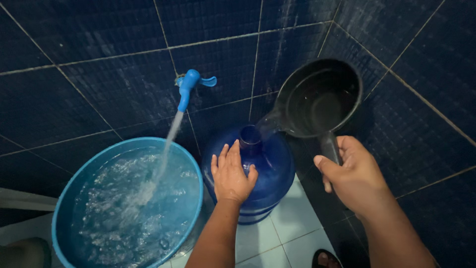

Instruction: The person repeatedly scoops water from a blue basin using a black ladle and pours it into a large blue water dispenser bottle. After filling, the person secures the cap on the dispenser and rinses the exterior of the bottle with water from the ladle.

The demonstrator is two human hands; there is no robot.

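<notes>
My right hand (353, 174) grips the handle of a black water dipper (317, 99), tilted so water streams from its rim into the neck (250, 135) of a large blue water jug (267, 168). My left hand (231, 173) lies flat on the jug's shoulder, fingers spread, just beside the neck. The jug stands upright on the floor in the corner.
A blue tap (189, 88) on the dark blue tiled wall runs water into a big blue bucket (69, 198), nearly full and frothing, left of the jug. Light floor tiles (297, 223) lie below. A sandalled foot (325, 259) shows at the bottom edge.
</notes>
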